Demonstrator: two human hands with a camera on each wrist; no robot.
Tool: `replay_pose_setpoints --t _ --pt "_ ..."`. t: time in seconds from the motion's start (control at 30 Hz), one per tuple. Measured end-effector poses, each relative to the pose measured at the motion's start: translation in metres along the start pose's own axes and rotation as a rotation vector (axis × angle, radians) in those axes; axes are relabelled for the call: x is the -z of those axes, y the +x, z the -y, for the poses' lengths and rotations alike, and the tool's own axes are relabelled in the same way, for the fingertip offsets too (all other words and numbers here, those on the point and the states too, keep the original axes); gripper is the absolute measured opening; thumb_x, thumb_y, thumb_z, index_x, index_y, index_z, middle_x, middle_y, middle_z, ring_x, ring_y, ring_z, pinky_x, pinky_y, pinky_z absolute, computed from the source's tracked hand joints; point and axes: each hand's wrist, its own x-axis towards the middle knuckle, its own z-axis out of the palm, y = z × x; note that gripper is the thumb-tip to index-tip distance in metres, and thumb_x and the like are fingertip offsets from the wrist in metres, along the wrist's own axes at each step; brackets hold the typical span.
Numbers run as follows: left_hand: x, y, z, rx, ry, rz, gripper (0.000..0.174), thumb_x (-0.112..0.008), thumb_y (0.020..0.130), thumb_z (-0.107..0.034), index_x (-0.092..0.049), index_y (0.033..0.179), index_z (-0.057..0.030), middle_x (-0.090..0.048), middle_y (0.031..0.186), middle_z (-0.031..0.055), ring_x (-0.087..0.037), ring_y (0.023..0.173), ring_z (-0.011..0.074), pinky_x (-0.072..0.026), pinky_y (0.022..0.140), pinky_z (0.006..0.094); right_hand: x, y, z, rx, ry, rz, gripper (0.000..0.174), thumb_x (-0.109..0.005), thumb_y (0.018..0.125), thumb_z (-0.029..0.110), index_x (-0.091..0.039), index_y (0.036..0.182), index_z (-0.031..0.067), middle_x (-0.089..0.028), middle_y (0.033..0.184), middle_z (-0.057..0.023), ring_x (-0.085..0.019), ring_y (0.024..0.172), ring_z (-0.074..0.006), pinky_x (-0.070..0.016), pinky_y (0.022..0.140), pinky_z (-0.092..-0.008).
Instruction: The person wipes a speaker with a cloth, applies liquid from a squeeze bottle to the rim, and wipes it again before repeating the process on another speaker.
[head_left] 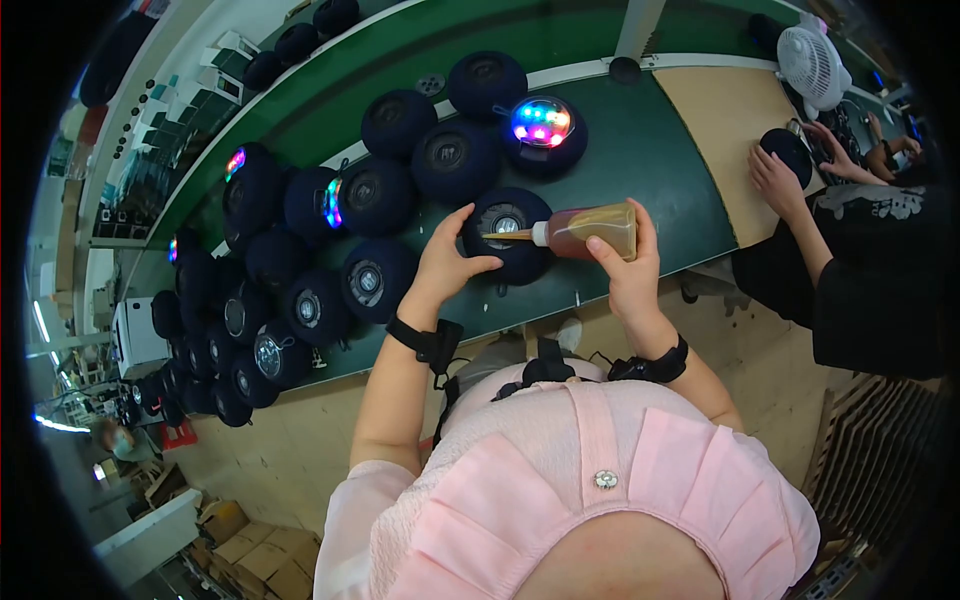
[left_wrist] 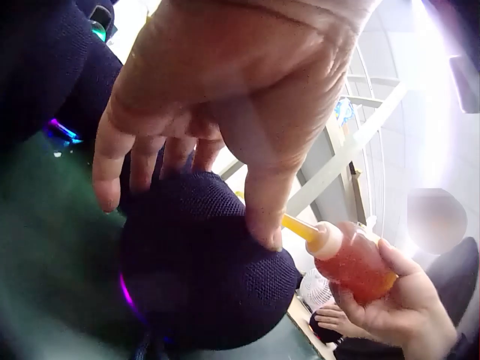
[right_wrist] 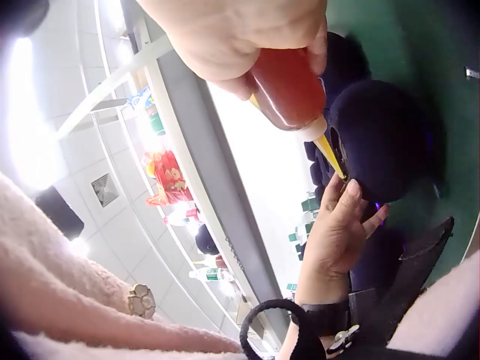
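A round dark-blue fabric-covered unit (head_left: 522,262) lies on the green bench with its round centre facing up. My left hand (head_left: 445,262) holds its left side, thumb and fingers spread around the edge; in the left wrist view the fingers of my left hand (left_wrist: 217,97) rest over the fabric body (left_wrist: 202,262). My right hand (head_left: 632,270) grips a squeeze bottle (head_left: 590,232) of reddish-amber liquid, tilted sideways. Its thin yellow nozzle reaches the unit's centre. In the right wrist view the nozzle tip of the bottle (right_wrist: 289,90) meets the unit (right_wrist: 382,142) close to my left fingers.
Many similar round units (head_left: 375,195) crowd the bench to the left and behind, some with coloured lights. A lit one (head_left: 541,125) stands just behind. To the right are a tan board (head_left: 700,130), a white fan (head_left: 810,68) and another person's hands (head_left: 785,185) on a dark unit.
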Motion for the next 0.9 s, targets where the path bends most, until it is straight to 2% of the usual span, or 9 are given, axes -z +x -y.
replay_pose_setpoints --t 0.3,0.4,0.47,0.5,0.57,0.6,0.67,0.77,0.9 --pt "0.011 -0.002 -0.011 0.090 -0.079 0.071 0.086 -0.079 0.058 -0.005 -0.043 0.135 -0.0098 -0.048 0.119 0.0117 -0.047 0.115 0.0247 -0.0426 0.095 0.0338 -0.009 0.001 -0.007 0.060 -0.090 0.021 0.071 -0.074 0.075 0.009 -0.033 0.132 0.0000 -0.050 0.118 -0.0117 -0.050 0.109 -0.0190 -0.0411 0.094 -0.0314" --pt "0.003 0.003 0.009 0.032 -0.124 0.022 0.078 -0.077 0.063 -0.004 -0.044 0.133 -0.0071 -0.052 0.108 0.0104 -0.050 0.108 0.0240 -0.0478 0.085 0.0324 -0.009 0.002 -0.007 0.059 -0.077 0.024 0.071 -0.074 0.074 0.009 -0.034 0.132 0.0002 -0.050 0.118 -0.0118 -0.050 0.109 -0.0191 -0.0413 0.094 -0.0315" --pt "-0.007 0.001 0.006 0.180 0.068 -0.240 0.061 -0.076 0.066 -0.012 -0.050 0.119 -0.0013 -0.054 0.092 0.0080 -0.053 0.094 0.0201 -0.0470 0.080 0.0313 -0.009 0.002 -0.008 0.058 -0.084 0.028 0.071 -0.075 0.074 0.010 -0.034 0.132 0.0004 -0.050 0.118 -0.0119 -0.050 0.109 -0.0192 -0.0414 0.094 -0.0316" --pt "-0.013 -0.002 0.003 0.182 0.070 -0.239 0.061 -0.076 0.066 -0.012 -0.050 0.119 -0.0013 -0.054 0.092 0.0080 -0.053 0.094 0.0201 -0.0470 0.080 0.0313 -0.009 0.002 -0.010 0.066 -0.096 0.019 0.071 -0.075 0.074 0.010 -0.035 0.132 0.0006 -0.050 0.118 -0.0119 -0.050 0.109 -0.0194 -0.0416 0.093 -0.0318" --pt "-0.022 -0.007 -0.017 0.220 0.337 -0.358 0.044 -0.072 0.068 -0.015 -0.050 0.103 0.0002 -0.052 0.084 0.0062 -0.054 0.073 0.0157 -0.0489 0.065 0.0296 -0.008 0.003 -0.011 0.078 -0.108 0.010 0.071 -0.075 0.074 0.010 -0.035 0.131 0.0008 -0.051 0.117 -0.0120 -0.050 0.108 -0.0195 -0.0418 0.093 -0.0319" --pt "-0.024 -0.006 -0.022 0.218 0.339 -0.358 0.044 -0.072 0.068 -0.015 -0.050 0.103 0.0002 -0.052 0.084 0.0062 -0.054 0.073 0.0157 -0.0489 0.065 0.0296 -0.008 0.003 -0.010 0.087 -0.114 0.016 0.071 -0.075 0.073 0.010 -0.035 0.131 0.0009 -0.051 0.117 -0.0119 -0.051 0.108 -0.0196 -0.0420 0.093 -0.0319" --pt "-0.026 -0.005 -0.028 0.435 0.030 -0.345 0.033 -0.066 0.070 -0.011 -0.045 0.094 -0.0008 -0.048 0.078 0.0057 -0.052 0.059 0.0132 -0.0481 0.049 0.0274 -0.008 0.003 -0.009 0.096 -0.118 0.018 0.071 -0.075 0.073 0.011 -0.035 0.131 0.0010 -0.051 0.116 -0.0119 -0.051 0.107 -0.0198 -0.0422 0.093 -0.0320" --pt "-0.026 -0.005 -0.023 0.372 -0.069 -0.377 0.028 -0.061 0.071 -0.006 -0.041 0.090 -0.0019 -0.047 0.075 0.0056 -0.049 0.051 0.0122 -0.0459 0.039 0.0255 -0.009 0.003 -0.003 0.119 -0.165 0.039 0.071 -0.075 0.073 0.010 -0.035 0.131 0.0012 -0.052 0.116 -0.0116 -0.052 0.107 -0.0197 -0.0427 0.092 -0.0318" --pt "-0.024 -0.005 -0.024 0.350 -0.003 -0.371 0.032 -0.062 0.070 -0.010 -0.041 0.092 0.0003 -0.052 0.070 0.0082 -0.057 0.051 0.0162 -0.0510 0.044 0.0287 -0.010 -0.001 -0.002 0.106 -0.110 0.059 0.072 -0.076 0.072 0.009 -0.036 0.132 0.0023 -0.052 0.116 -0.0113 -0.052 0.107 -0.0191 -0.0432 0.092 -0.0314"
